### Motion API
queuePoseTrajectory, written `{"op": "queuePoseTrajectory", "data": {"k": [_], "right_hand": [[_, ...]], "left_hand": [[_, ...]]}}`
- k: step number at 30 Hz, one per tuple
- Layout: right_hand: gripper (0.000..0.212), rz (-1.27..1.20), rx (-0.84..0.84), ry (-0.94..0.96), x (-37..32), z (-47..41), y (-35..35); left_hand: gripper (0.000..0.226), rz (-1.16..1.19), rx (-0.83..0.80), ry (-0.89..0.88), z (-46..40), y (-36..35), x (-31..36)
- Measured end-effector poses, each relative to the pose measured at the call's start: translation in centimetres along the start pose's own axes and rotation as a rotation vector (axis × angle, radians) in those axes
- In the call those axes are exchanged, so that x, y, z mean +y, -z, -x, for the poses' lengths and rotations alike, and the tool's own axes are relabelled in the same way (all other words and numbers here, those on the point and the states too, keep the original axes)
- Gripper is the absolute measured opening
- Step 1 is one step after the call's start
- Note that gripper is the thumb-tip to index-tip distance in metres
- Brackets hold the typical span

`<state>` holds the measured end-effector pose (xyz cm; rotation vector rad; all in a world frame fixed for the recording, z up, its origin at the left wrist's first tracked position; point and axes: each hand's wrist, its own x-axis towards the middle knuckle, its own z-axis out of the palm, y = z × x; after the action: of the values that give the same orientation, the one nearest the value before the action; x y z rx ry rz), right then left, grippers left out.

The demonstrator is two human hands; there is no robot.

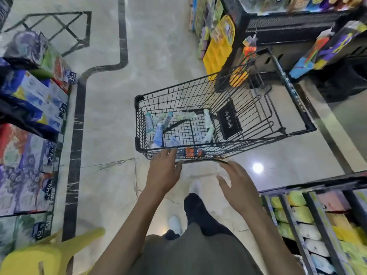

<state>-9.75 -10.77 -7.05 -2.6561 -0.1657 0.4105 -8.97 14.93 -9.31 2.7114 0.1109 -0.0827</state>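
Fingers (172,153) spread, holding nothing: my left hand (164,171) meets the near rim of the shopping cart (139,100) on the aisle floor (158,46), right hand (236,183) just beside. I should grip evenly before steering.

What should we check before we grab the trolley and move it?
1. Left hand at the trolley rim: fingers straight, no grip. Not ok.
2. Right hand: open, just short of the rim. Not ok.
3. Tubes lying low in the basket: ok.
4. Floor beside the trolley open: ok.
5. Shelf close against its far end: not ok.
6. Wheels: hidden, cannot tell.
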Motion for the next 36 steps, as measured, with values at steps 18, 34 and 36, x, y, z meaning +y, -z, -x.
{"op": "queuePoseTrajectory", "data": {"k": [18, 34, 36], "right_hand": [[0.047, 0.107, -0.281, 0.211, -5.4, -32.4, 0.4], [0.043, -0.320, -0.578, -0.593, -5.5, -42.1, -23.9], [0.043, -0.365, -0.568, -0.717, -5.3, -42.8, -26.6]], "left_hand": [[0.045, 0.070, -0.162, 0.350, -16.2, -2.1, -5.3], [0.042, 0.414, -0.359, 0.905, -27.7, -17.8, -20.5], [0.034, 0.524, -0.346, 1.079, -27.9, -20.2, -21.5]]}}
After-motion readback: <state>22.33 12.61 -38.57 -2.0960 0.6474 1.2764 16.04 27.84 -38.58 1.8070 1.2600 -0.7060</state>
